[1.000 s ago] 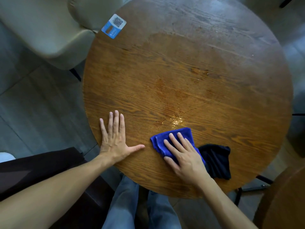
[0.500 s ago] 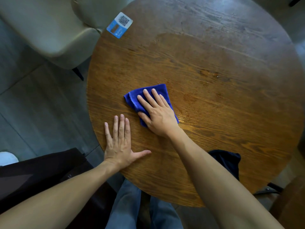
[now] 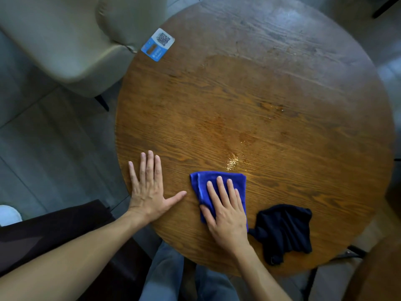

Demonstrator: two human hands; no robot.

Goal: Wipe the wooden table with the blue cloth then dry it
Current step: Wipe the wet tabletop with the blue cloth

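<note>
Blue cloth [image 3: 219, 187], folded flat, near edge of the round wooden surface [image 3: 271, 105], a bit right of centre. Right hand [image 3: 227, 210] pressed palm-down on top of it, fingers spread flat, not gripping, covering the cloth's near half; far edge and left fold show past the fingertips. Left hand [image 3: 149, 192] flat on bare wood just left of the cloth, fingers together pointing away, thumb out toward the cloth, tip close but not touching. Both forearms bare. Dark cloth [image 3: 284, 231], crumpled, just right of right hand at the near-right rim, one corner reaching under or beside the wrist, can't tell if touching the blue one. Wet sheen [image 3: 232, 159] on wood just beyond the blue cloth; broader darker damp patch through the middle. QR sticker [image 3: 158, 44], blue and white, at far-left rim. Beige chair [image 3: 71, 44] beyond left of the surface, well apart from hands. Jeans-clad legs [image 3: 165, 276] below near rim. Grey tiled floor [image 3: 50, 137] at left.
</note>
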